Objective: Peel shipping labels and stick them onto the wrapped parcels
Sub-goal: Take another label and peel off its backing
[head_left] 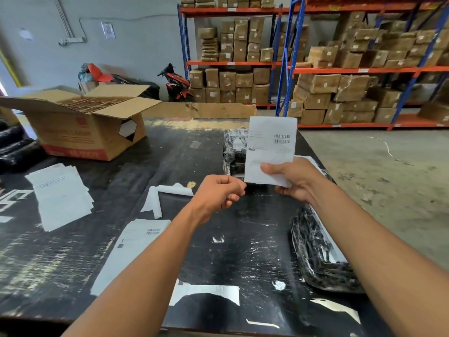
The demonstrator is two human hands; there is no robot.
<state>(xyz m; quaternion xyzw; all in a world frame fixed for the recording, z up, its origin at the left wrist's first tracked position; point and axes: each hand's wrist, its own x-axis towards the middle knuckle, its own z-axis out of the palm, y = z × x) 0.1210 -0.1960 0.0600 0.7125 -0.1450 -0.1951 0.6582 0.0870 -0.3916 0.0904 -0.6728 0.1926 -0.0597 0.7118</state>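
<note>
The work looks to be partly done. At the centre right of the frame the right hand holds a label upright above the surface, thumb across its front and fingers curled behind. The left hand is curled, and its thumb and forefinger pinch the label's lower left corner, probably to start lifting it off its backing. Whether the layers have parted yet cannot be told.

Just behind the label lies the far parcel. I cannot tell if it has a label already. The near parcel, at the lower right, shows a white sheet along its upper edge, which is likely a label already stuck on. An empty backing frame and a torn white strip lie in the middle and lower part of the frame, which suggests several labels have been peeled. A pile of loose sheets at the left and a printed sheet lower down may be waiting their turn.

The label is thin, matt white paper, rectangular, printed with barcodes and slightly bowed. Both parcels are blocky bundles in glossy, wrinkled black film that catches the light. The surface is black, scuffed and flecked with white scraps of paper. An open cardboard box, brown and stiff, stands at the upper left. Metal shelves at the upper right hold brown cartons.
</note>
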